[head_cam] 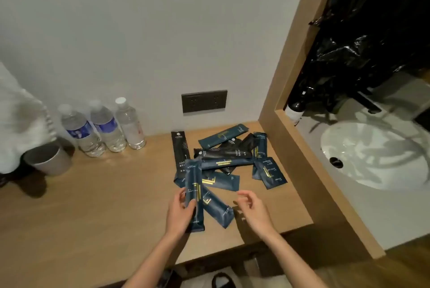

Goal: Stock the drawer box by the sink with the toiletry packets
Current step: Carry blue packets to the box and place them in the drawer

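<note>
Several toiletry packets (223, 159), dark blue with gold print and black ones, lie in a loose heap on the wooden counter (104, 206). My left hand (180, 212) grips a long dark blue packet (193, 194) by its lower half, holding it upright over the heap's near edge. Another blue packet (217, 211) lies just to its right. My right hand (251, 208) hovers above the counter with fingers loosely curled, holding nothing. No drawer box is in view.
Three water bottles (104, 128) stand against the wall at the left, next to a paper cup (50, 159). A dark wall socket (204, 101) sits above the heap. A wooden partition (302, 148) divides the counter from the white sink (372, 155) on the right.
</note>
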The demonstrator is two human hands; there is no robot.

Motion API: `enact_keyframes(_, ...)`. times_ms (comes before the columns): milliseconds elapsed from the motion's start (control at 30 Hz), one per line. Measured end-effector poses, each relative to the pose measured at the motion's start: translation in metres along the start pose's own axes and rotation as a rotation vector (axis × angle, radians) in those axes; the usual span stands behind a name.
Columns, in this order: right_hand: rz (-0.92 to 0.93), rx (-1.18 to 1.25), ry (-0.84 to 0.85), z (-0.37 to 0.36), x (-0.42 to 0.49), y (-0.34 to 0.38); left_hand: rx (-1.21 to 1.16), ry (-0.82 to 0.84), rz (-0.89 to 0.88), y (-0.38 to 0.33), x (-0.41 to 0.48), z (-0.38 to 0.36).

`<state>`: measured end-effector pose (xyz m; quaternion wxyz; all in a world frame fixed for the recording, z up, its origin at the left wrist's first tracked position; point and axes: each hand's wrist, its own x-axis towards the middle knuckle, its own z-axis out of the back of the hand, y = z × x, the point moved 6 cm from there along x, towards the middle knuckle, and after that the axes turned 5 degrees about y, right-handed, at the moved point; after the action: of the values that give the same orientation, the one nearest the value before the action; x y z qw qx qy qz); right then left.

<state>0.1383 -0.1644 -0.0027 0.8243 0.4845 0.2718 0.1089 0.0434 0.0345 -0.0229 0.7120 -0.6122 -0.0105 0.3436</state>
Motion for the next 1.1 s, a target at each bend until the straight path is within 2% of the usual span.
enact_keyframes(100,0.006,-0.142,0.049,-0.010,0.028,-0.004,0.058,-0.048,0.036,0.012,0.014,-0.003)
enact_keyframes(333,-0.027,-0.292,0.162,-0.038,0.065,-0.025,0.145,-0.205,0.189,0.058,0.033,-0.015)
enact_keyframes(600,0.039,-0.508,0.228,-0.055,0.071,-0.031,0.260,-0.243,0.204,0.043,0.025,-0.020)
enact_keyframes(733,-0.009,-0.505,0.258,-0.057,0.076,-0.031,0.235,-0.162,0.220,0.034,0.023,-0.020)
enact_keyframes(867,-0.065,-0.523,0.369,-0.058,0.084,-0.030,0.201,-0.094,0.184,0.029,0.020,-0.015)
enact_keyframes(1100,-0.133,-0.388,0.565,-0.022,0.076,-0.001,0.050,-0.144,0.086,0.016,0.002,0.008)
